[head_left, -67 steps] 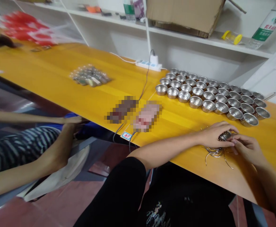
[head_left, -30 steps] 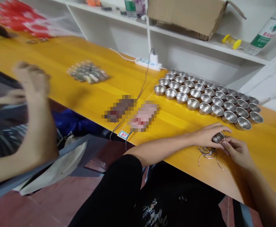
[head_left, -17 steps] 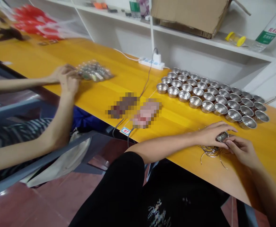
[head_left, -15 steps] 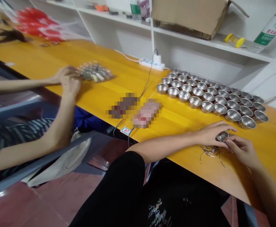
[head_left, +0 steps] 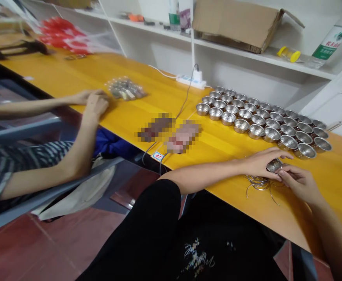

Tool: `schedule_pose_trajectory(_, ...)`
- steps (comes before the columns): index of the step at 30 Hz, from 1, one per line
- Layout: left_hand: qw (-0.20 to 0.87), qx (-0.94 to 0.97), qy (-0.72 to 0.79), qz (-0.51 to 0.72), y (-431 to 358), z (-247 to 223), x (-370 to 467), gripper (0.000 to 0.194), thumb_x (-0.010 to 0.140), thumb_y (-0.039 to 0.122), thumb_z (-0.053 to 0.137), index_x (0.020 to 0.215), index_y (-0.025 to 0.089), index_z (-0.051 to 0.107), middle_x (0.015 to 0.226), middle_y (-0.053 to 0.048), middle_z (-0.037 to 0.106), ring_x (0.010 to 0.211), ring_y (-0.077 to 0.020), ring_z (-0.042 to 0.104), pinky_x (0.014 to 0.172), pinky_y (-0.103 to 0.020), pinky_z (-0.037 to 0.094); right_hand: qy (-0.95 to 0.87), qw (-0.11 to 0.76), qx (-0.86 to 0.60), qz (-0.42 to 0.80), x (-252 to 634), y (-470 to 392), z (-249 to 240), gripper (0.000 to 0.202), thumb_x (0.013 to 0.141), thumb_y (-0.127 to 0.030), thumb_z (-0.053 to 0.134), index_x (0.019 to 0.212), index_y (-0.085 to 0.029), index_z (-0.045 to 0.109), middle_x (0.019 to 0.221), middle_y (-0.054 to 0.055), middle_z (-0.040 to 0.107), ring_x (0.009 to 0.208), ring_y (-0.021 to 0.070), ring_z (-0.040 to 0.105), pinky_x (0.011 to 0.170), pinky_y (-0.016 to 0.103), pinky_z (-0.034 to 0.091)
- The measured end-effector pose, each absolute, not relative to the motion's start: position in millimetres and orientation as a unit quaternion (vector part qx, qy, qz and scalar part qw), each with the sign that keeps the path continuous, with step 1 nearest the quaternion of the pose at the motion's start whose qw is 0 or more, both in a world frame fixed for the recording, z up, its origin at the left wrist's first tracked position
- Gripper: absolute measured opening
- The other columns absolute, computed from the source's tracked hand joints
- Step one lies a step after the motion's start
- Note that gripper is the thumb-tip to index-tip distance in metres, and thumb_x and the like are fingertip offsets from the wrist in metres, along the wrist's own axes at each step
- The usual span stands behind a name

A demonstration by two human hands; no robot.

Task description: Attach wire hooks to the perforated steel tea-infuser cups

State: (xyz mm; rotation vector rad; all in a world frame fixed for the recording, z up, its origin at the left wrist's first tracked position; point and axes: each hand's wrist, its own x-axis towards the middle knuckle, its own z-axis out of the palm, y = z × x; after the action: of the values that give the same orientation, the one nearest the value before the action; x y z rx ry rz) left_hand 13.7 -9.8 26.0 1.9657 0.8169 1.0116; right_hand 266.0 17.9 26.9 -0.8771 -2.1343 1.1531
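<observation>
Holding a small metal cup point(head_left: 273, 165) above the near right part of the yellow table point(head_left: 218, 145), just by a loose heap of curved wires point(head_left: 258, 182). Gripped closely between thumb and fingers of the left hand point(head_left: 261, 162); pinched at the edge by the right hand point(head_left: 298, 180), with thumb near forefinger. Cannot make out whether a wire is caught there too. Tilted off upright, with a perforated face toward the camera; hard to judge the long axis behind wrapping fingers, seemingly slanting toward the right hand.

Beyond, in close rows, many similar cups point(head_left: 256, 132), upright, open at the top, showing holes in bottoms and walls. On the shelf point(head_left: 241, 53), a cardboard box point(head_left: 235, 23), contents hidden; a yellow-ended jar point(head_left: 289, 54) on its side; a bottle point(head_left: 329, 45), top lost near the dark corner. Near a co-worker's hands point(head_left: 97, 103), a cluster of shiny pieces point(head_left: 125, 89), too blurred to name.
</observation>
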Motion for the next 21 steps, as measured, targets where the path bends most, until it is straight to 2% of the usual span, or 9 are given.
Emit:
schedule_pose_trajectory(6, 0.355, 0.783, 0.306, 0.410, -3.8, 13.4, 10.7, 0.076, 0.095, 0.038, 0.090, 0.166, 0.027, 0.066, 0.166, -0.015, 0.065, 0.162, -0.0330, 0.058, 0.143, -0.049, 0.043, -0.775, 0.283, -0.345, 0.448, 261.3, 16.5, 22.7, 0.057, 0.096, -0.079, 0.088, 0.085, -0.022, 0.084, 0.069, 0.004, 0.072, 0.053, 0.0151, 0.056, 0.051, 0.030, 0.052)
schedule_pose_trajectory(12, 0.330, 0.792, 0.299, 0.418, 0.1, 5.6, 12.5, 0.071, 0.097, 0.032, 0.082, 0.165, 0.024, 0.065, 0.166, -0.017, 0.064, 0.164, -0.0325, 0.057, 0.142, -0.050, 0.044, -0.764, 0.287, -0.356, 0.455, 266.2, 18.7, 15.2, 0.054, 0.096, -0.078, 0.090, 0.093, -0.024, 0.085, 0.068, 0.003, 0.069, 0.056, 0.0159, 0.060, 0.054, 0.031, 0.052)
schedule_pose_trajectory(21, 0.348, 0.785, 0.319, 0.400, -0.1, 10.2, 14.2, 0.071, 0.094, 0.027, 0.083, 0.163, 0.026, 0.068, 0.166, -0.015, 0.065, 0.164, -0.0325, 0.057, 0.144, -0.049, 0.043, -0.755, 0.288, -0.364, 0.463, 270.3, 23.4, 10.0, 0.054, 0.096, -0.079, 0.089, 0.096, -0.025, 0.084, 0.066, 0.001, 0.067, 0.054, 0.0169, 0.059, 0.053, 0.033, 0.049)
